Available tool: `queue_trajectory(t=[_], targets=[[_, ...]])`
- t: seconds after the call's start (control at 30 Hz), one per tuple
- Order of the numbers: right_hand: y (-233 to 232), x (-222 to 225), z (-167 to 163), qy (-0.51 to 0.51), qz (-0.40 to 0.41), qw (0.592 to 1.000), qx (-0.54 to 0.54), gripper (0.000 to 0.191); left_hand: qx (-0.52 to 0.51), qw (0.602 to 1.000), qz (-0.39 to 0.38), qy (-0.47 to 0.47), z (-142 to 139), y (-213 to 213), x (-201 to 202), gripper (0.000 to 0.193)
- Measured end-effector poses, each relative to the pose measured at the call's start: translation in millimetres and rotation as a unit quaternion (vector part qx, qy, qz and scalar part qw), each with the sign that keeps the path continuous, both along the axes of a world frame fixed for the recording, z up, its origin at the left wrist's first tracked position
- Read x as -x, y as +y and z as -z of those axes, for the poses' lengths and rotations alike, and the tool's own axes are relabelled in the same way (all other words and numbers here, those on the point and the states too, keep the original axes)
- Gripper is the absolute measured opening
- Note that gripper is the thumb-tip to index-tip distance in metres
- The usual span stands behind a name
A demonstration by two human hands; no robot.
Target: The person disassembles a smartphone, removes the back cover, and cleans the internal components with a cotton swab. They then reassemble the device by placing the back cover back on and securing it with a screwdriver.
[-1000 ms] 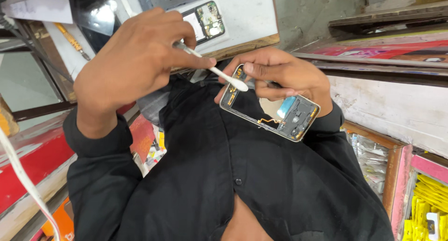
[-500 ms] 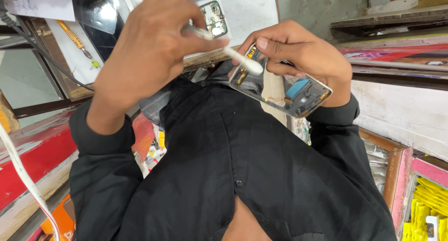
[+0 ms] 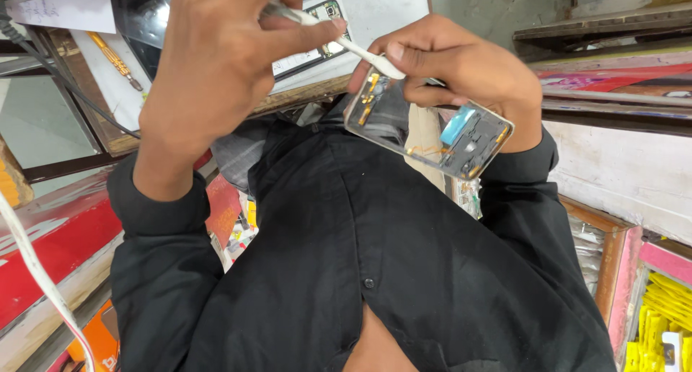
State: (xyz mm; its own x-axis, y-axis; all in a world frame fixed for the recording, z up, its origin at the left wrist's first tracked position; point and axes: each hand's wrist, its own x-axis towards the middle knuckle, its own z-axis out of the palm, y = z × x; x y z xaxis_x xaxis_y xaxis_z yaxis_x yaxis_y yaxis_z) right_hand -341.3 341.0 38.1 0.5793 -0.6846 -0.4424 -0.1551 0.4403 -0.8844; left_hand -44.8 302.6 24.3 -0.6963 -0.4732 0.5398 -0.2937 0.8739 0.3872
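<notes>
My left hand (image 3: 216, 76) is closed around a white plastic pry tool (image 3: 339, 37), thumb and fingers pinching it, tip down at the top corner of the phone frame (image 3: 425, 123). My right hand (image 3: 461, 73) grips that frame from above, fingers curled over its upper edge, holding it tilted in the air in front of my black shirt (image 3: 360, 271). The frame is open: orange flex strips near the tool tip, a blue part and small dark components at the far end. Risks as I see them: the tip sits right by the flex strips, so a slip or too much leverage could nick or tear one. The frame is unsupported, held by one edge only, so a hard push could twist it or pop it out of my grip. Around me: a bench (image 3: 310, 91) with another opened phone (image 3: 324, 19) lying on it, a yellow-handled screwdriver (image 3: 112, 58) to the left, a white cable (image 3: 36, 271) at lower left, yellow packets (image 3: 667, 314) at lower right. Nothing sits between tool and frame.
</notes>
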Motion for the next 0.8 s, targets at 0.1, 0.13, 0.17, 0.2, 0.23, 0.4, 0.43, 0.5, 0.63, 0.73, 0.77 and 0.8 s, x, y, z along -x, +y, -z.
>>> queue_trajectory(t=[0.1, 0.13, 0.17, 0.2, 0.23, 0.4, 0.43, 0.5, 0.63, 0.73, 0.77, 0.8], targets=[[-2.8, -0.4, 3.6, -0.013, 0.029, 0.999, -0.021, 0.042, -0.009, 1.0, -0.003, -0.01, 2.6, -0.2, 0.7, 0.045], [-4.7, 0.7, 4.0, -0.026, 0.047, 0.998, -0.033, 0.041, -0.008, 1.0, -0.003, -0.026, 2.1, -0.3, -1.8, 0.045], [-7.8, 1.6, 4.3, -0.025, 0.038, 0.999, -0.029, 0.042, -0.007, 0.999, -0.004, -0.042, 0.9, -0.6, -5.0, 0.045], [-10.7, 2.0, 5.3, -0.024, 0.027, 0.999, -0.025, 0.043, -0.006, 0.998, -0.004, -0.062, -0.8, -0.6, -9.7, 0.046], [-11.9, 1.6, 6.4, -0.024, 0.017, 0.999, -0.023, 0.043, 0.001, 0.998, -0.009, -0.069, -0.9, 0.2, -10.9, 0.046], [-9.0, -3.1, 12.7, -0.002, 0.012, 0.999, -0.03, 0.043, 0.051, 0.995, -0.057, -0.062, 4.2, 5.1, -7.1, 0.047], [-8.4, -2.9, 12.5, 0.008, 0.015, 1.0, -0.023, 0.044, 0.049, 0.995, -0.051, -0.065, 4.6, 4.2, -7.7, 0.048], [-9.8, -1.2, 11.0, 0.004, 0.004, 1.0, -0.013, 0.042, 0.029, 0.997, -0.022, -0.072, 4.7, 1.6, -10.3, 0.047], [-13.1, 6.4, 1.5, 0.037, 0.025, 0.999, 0.016, 0.043, 0.006, 0.996, 0.006, -0.085, 6.4, -0.7, -13.4, 0.046], [-10.9, 1.8, 0.8, 0.065, -0.002, 0.997, 0.029, 0.044, 0.013, 0.998, -0.006, -0.068, 9.8, 1.1, -11.1, 0.048], [-9.5, -0.4, 1.0, 0.053, 0.004, 0.998, 0.015, 0.042, 0.018, 0.998, -0.012, -0.058, 10.7, 1.5, -10.5, 0.049], [-8.4, -2.2, 0.7, 0.044, 0.011, 0.999, 0.0, 0.039, 0.025, 0.999, -0.017, -0.04, 13.2, 1.6, -6.8, 0.048]])
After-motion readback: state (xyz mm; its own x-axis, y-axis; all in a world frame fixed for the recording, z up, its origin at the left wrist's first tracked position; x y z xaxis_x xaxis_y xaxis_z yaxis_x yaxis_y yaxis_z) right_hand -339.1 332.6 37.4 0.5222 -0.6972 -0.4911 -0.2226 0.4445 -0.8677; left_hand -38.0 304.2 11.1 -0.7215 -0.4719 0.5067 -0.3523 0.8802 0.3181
